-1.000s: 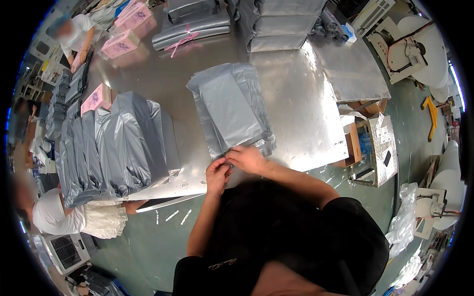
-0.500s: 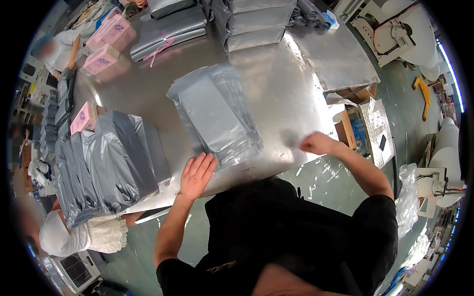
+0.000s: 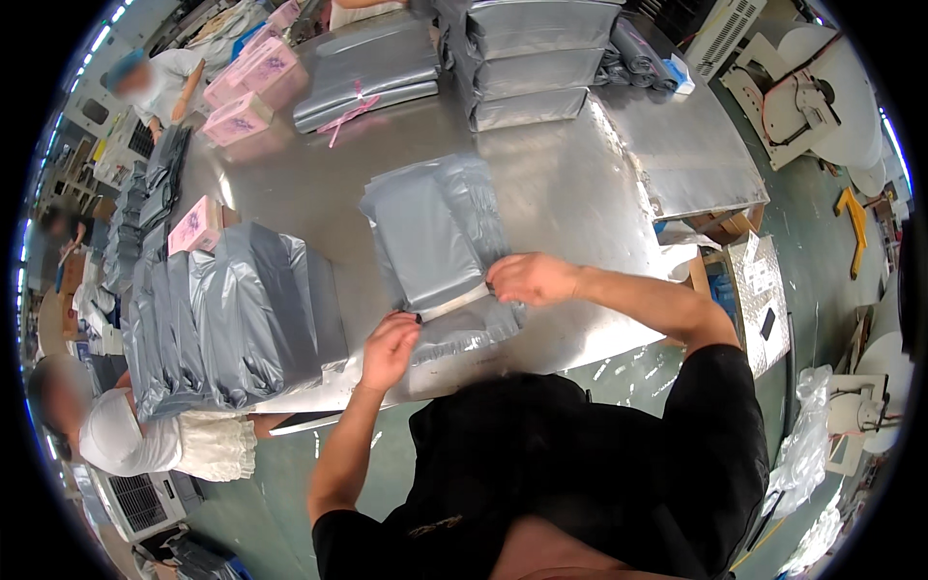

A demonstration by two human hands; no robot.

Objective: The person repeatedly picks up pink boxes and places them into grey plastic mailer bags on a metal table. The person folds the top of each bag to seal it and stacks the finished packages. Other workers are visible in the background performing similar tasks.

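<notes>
A loose pile of flat grey plastic mailing bags (image 3: 430, 227) lies on the metal table in front of me. Across the near end of the top bag runs a pale strip (image 3: 454, 304), its edge lifted or folded. My left hand (image 3: 390, 350) pinches the strip's left end, fingers curled. At the other end, my right hand (image 3: 530, 278) closes its fingertips on the bag's edge. Between my hands and my body, clear-looking ends of the lower bags stick out toward the table's front edge.
Bulky grey bag bundles (image 3: 246, 314) stand at the left, with a pink box (image 3: 196, 225) behind them. Folded grey bags tied with pink ribbon (image 3: 360, 95) lie at the back, beside tall grey stacks (image 3: 532, 68). A side table (image 3: 691, 145) adjoins at right. Co-workers are at the left.
My right hand has come leftward from the table's front edge onto the top bag. My left hand, flat before, now pinches. The pale strip now shows between them. The whole view has shifted slightly.
</notes>
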